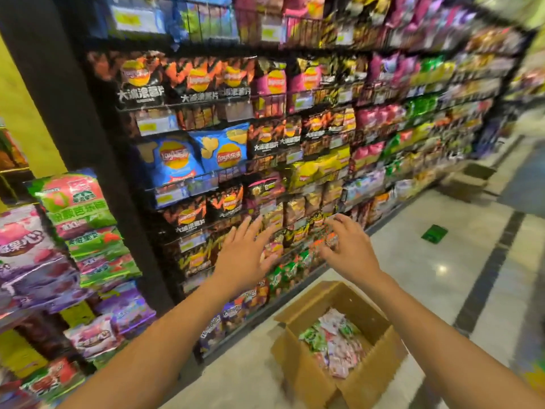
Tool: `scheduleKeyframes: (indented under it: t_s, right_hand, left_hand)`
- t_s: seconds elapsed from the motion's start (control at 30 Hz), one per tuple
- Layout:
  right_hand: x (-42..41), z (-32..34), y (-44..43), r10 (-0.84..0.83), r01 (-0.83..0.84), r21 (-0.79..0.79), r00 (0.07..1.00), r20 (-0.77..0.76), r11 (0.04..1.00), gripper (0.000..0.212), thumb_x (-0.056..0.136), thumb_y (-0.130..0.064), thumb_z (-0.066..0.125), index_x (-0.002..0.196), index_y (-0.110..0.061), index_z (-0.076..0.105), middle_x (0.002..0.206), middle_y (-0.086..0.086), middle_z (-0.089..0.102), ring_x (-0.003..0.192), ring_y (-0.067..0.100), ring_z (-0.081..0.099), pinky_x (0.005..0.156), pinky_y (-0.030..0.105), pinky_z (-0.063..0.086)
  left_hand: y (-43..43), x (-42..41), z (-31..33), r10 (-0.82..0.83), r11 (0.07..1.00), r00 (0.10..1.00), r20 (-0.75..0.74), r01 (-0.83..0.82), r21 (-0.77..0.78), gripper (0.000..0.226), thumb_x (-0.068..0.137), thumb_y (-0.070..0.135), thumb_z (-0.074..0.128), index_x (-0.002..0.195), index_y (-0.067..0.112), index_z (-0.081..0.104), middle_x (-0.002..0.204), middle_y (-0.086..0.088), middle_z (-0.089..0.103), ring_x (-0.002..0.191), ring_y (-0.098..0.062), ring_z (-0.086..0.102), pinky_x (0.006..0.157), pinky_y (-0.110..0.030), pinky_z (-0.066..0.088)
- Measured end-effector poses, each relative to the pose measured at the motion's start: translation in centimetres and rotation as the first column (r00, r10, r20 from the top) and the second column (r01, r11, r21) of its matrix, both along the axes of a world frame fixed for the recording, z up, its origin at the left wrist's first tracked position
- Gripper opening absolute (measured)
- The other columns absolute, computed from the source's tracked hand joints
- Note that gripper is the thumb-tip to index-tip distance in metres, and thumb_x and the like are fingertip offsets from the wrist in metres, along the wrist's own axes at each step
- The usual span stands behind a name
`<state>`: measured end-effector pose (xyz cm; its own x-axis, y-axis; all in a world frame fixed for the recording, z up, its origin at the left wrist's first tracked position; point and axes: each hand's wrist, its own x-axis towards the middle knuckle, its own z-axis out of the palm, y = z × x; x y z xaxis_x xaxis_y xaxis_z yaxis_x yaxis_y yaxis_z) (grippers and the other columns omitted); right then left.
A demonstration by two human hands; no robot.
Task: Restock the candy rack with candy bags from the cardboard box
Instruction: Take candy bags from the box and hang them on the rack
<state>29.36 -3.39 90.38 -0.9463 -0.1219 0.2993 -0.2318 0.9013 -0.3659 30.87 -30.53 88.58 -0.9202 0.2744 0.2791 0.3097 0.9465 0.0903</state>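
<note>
I see the left hand (244, 255) spread and the right hand (345, 249) loosely curled, both grips released, before the chip shelves (265, 113). Candy bags (336, 346) lie in the open cardboard box (309, 376) on the floor (442, 276), right of the candy rack (88, 252).

Plain brown on the near cardboard box (309, 376); green, pink and white candy bags (336, 343) inside. Black for the rack frame (73, 119) and its wire shelves. Up on the left, black chip bags (203, 81) with an orange flame pattern and a red-and-yellow round logo. Below those, blue chip bags (177, 160) printed with yellow crisps. Further right, magenta chip bags (267, 90) and bright yellow chip bags (309, 172). At near left, green-and-pink candy packs (76, 202) above purple-and-white candy packs (26, 255). Yellow wall (20, 107) at far left. Pale, glossy marble floor (413, 276) with a dark grey stripe (488, 276) and a small green patch (434, 234).
</note>
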Motion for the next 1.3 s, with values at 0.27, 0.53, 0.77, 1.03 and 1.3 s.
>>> scheduleKeyframes:
  t_s: [0.27,0.53,0.77,1.03,1.3]
  right_hand:
    - [-5.7,-0.3,10.2,-0.105,0.105,-0.018,0.994,0.009,0.994,0.057,0.094,-0.052,0.061,0.146,-0.032,0.051,0.157,-0.003,0.041,0.147,0.02,0.034,0.117,0.049,0.033]
    - [-9.8,-5.4,15.8,-0.192,0.197,-0.02,0.971,0.145,0.98,0.054,0.093,-0.049,0.058,0.143,-0.03,0.051,0.152,-0.001,0.046,0.142,0.021,0.039,0.117,0.047,0.035]
    - [-16.1,-10.5,17.9,-0.248,0.259,0.001,0.926,0.283,0.966,0.05,0.093,-0.048,0.059,0.14,-0.031,0.053,0.15,-0.003,0.048,0.139,0.02,0.043,0.116,0.047,0.035]
    - [-25.1,-15.8,19.5,-0.252,0.316,-0.066,0.852,0.459,0.946,0.045,0.095,-0.049,0.06,0.137,-0.032,0.057,0.147,-0.005,0.053,0.135,0.019,0.048,0.113,0.044,0.04]
    - [-29.5,-23.2,21.1,-0.218,0.328,-0.054,0.733,0.644,0.943,0.045,0.094,-0.046,0.06,0.135,-0.028,0.06,0.136,-0.001,0.059,0.124,0.022,0.056,0.102,0.042,0.049]
  left_hand:
    - [10.0,-7.9,-0.9,-0.083,0.996,0.996,0.023,0.084,-0.029,0.071,0.103,0.063,0.04,0.163,0.034,0.018,0.175,-0.002,0.009,0.162,-0.027,0.004,0.13,-0.054,0.014]
    - [16.5,-14.2,-6.1,-0.128,0.991,0.974,0.187,0.131,-0.007,0.073,0.104,0.061,0.04,0.165,0.033,0.014,0.175,-0.004,0.009,0.161,-0.029,0.006,0.129,-0.054,0.016]
    - [19.2,-21.5,-11.4,-0.207,0.977,0.915,0.345,0.214,0.017,0.07,0.104,0.06,0.042,0.164,0.032,0.019,0.175,-0.002,0.006,0.161,-0.029,0.008,0.129,-0.054,0.017]
    - [20.7,-31.1,-15.9,-0.242,0.966,0.835,0.494,0.258,0.036,0.066,0.105,0.053,0.045,0.162,0.029,0.023,0.173,-0.005,0.013,0.161,-0.029,0.009,0.128,-0.051,0.014]
    - [22.8,-35.1,-22.6,-0.238,0.961,0.766,0.597,0.274,0.032,0.065,0.104,0.044,0.046,0.162,0.025,0.025,0.169,-0.006,0.025,0.156,-0.029,0.023,0.125,-0.044,0.025]
